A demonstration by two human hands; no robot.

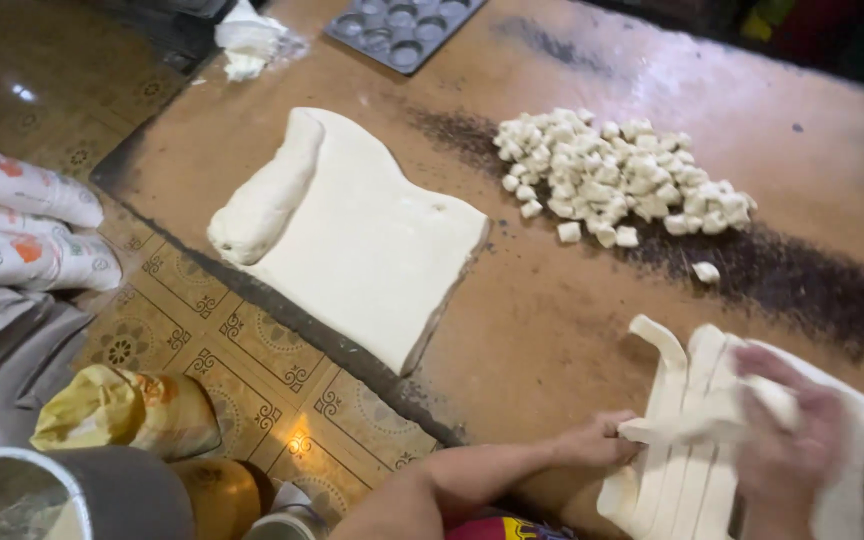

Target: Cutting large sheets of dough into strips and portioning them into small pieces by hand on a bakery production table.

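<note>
Pale dough strips in both hands at the desk's near edge.
Left hand [602, 440] pinches one strip [667, 428] off the slit sheet [697, 480]; right hand [787, 440], blurred, looks clenched on its far end. Diced pieces [617, 175] already heaped beyond. Part-rolled slab [372, 245] waits uncut on the desk [552, 300], well apart. Muffin tin [402, 28] far off; nothing blocks.
</note>
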